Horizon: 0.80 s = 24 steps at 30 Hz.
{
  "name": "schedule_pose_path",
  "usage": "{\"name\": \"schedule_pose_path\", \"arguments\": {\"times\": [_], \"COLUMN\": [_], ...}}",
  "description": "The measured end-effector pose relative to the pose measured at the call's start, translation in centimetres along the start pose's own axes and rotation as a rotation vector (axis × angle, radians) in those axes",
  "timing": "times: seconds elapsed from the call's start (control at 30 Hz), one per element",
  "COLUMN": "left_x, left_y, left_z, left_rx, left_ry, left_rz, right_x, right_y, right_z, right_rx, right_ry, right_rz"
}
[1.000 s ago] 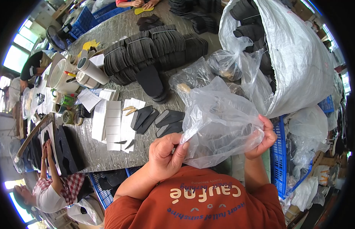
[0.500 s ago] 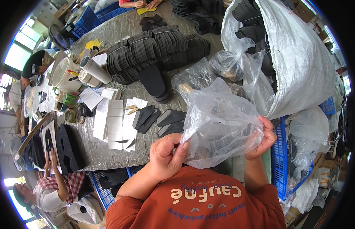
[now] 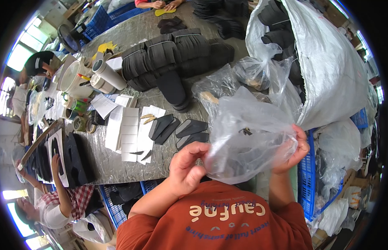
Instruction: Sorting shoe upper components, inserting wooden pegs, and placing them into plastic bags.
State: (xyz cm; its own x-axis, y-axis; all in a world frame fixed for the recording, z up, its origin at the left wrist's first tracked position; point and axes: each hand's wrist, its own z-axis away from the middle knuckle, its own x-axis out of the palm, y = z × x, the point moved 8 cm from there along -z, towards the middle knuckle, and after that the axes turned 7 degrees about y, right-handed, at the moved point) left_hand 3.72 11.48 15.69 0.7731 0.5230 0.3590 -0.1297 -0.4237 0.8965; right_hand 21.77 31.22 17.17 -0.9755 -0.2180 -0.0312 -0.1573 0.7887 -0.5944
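I hold a clear plastic bag [image 3: 248,137] in front of my chest with both hands. My left hand [image 3: 187,166] pinches the bag's left edge between thumb and fingers. My right hand [image 3: 295,149] grips its right edge. Dark flat pieces show dimly through the film, and a small dark bit lies inside near the top. On the grey table [image 3: 106,164] just beyond the bag lie several dark grey insoles [image 3: 177,130] side by side.
Stacks of black insoles [image 3: 177,56] cover the far table. A big white sack [image 3: 327,66] of black pieces stands at the right over a blue crate [image 3: 308,179]. White paper strips [image 3: 127,131], tape rolls and cups lie left. Other people work at the left edge and far end.
My left hand has shifted its pinch along the bag's edge, and the bag has spread a little wider between my hands. The person at lower left has moved their arm.
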Motion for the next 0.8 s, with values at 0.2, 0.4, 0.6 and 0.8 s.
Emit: {"name": "schedule_pose_path", "arguments": {"times": [0.2,0.4,0.6,0.8], "left_x": [0.2,6.7,3.9,6.1], "left_y": [-4.7,-0.1,1.4,0.3], "left_z": [-1.4,-7.4,-12.2,-12.3], "left_rx": [0.147,0.388,0.05,-0.07], "left_ry": [0.016,-0.247,-0.091,-0.099], "left_rz": [-0.765,-0.628,-0.231,0.142], "right_x": [-0.8,2.3,4.8,9.8], "right_y": [-0.1,-1.6,-2.1,1.6], "right_z": [-1.1,-2.5,-6.9,2.8], "right_rx": [0.151,0.192,0.247,0.924], "right_ry": [0.214,0.016,-0.235,-0.57], "right_rz": [-0.02,0.039,-0.297,-0.839]}}
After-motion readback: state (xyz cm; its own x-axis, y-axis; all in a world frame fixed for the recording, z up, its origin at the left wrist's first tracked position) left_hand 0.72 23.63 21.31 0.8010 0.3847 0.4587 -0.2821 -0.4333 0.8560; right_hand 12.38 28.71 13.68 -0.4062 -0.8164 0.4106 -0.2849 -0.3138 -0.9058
